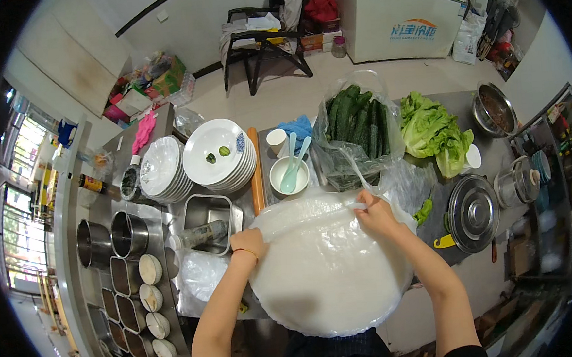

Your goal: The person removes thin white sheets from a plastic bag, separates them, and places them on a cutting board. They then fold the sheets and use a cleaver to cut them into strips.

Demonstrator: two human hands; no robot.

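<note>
A large round white slab (327, 284), soft-looking like a stack of starch sheets, lies in front of me under clear plastic film (313, 218). What it rests on is hidden beneath it. My left hand (248, 243), with a thin band at the wrist, is closed on the film at the slab's left edge. On the right, my right hand (375, 214) pinches the film near the far rim. A folded ridge of film runs between the two hands. Just beyond stands a clear plastic bag (332, 168) of dark green cucumbers (356, 118).
Beyond the slab are a white bowl (276, 171) with spoons, a wooden rolling pin (256, 180) and stacked plates (206, 154). Lettuce (425, 126), a yellow-handled peeler (444, 241) and a metal lid (474, 213) sit right. Metal containers (131, 310) line the left.
</note>
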